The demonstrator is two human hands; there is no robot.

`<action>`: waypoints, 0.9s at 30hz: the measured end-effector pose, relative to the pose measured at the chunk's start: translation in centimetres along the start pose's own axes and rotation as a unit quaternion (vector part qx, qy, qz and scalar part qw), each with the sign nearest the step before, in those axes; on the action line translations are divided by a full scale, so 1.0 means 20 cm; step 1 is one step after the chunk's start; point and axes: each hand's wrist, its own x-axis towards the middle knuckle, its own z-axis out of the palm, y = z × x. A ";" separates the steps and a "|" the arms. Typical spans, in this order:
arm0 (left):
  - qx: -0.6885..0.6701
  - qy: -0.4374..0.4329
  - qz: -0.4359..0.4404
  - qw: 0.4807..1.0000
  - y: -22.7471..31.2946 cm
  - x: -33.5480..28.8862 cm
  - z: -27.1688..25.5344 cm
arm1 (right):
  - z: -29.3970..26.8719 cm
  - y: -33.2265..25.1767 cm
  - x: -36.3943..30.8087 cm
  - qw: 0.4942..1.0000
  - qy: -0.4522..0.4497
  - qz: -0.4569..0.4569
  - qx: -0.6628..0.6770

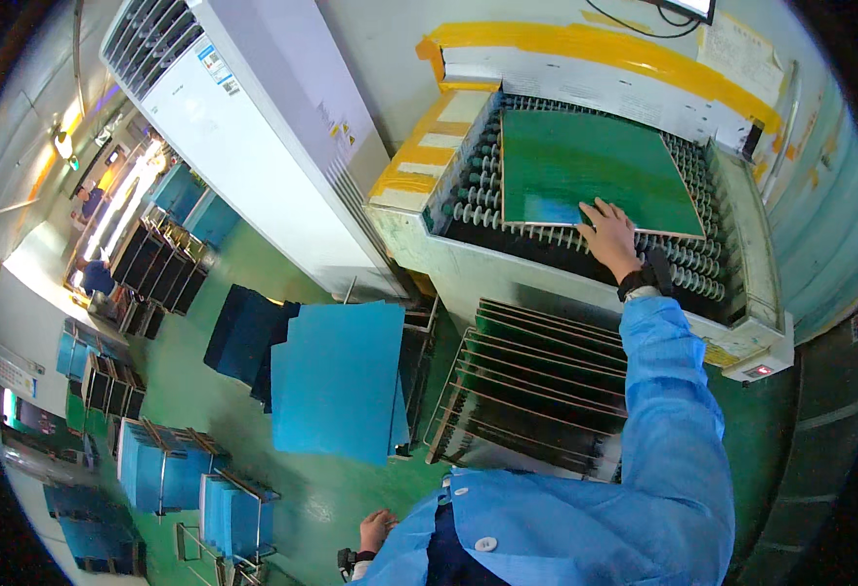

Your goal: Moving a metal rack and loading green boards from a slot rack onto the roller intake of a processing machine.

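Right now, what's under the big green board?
Rows of dark rollers stick out around the green board, where the right hand presses its near edge. Rollers beneath its middle are covered.

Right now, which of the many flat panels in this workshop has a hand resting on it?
The green panel lying flat on the conveyor rollers; the right hand touches its near edge. The others stand in racks.

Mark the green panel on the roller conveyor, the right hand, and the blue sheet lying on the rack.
green panel (585,166), head view, middle of its top face.
right hand (609,234), head view, back of the hand, resting on the panel's near edge.
blue sheet (336,381), head view, centre of its flat face.
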 end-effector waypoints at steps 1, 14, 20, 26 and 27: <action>0.003 0.002 0.001 1.000 -0.02 0.00 -0.02 | 0.01 0.02 0.02 1.000 0.000 0.003 0.003; 0.160 0.095 0.005 0.983 -0.06 -0.35 0.06 | 0.12 0.12 0.43 0.994 -0.028 0.104 -0.016; 0.154 0.108 -0.036 0.982 -0.04 -0.39 0.12 | 0.16 0.26 0.55 0.995 -0.041 0.071 0.049; 0.265 0.017 0.114 0.957 -0.23 -0.24 -0.06 | 0.18 0.26 0.42 0.992 0.025 0.027 0.121; 0.265 0.016 0.112 0.958 -0.25 -0.18 -0.09 | 0.15 0.22 0.37 0.992 0.037 0.027 0.118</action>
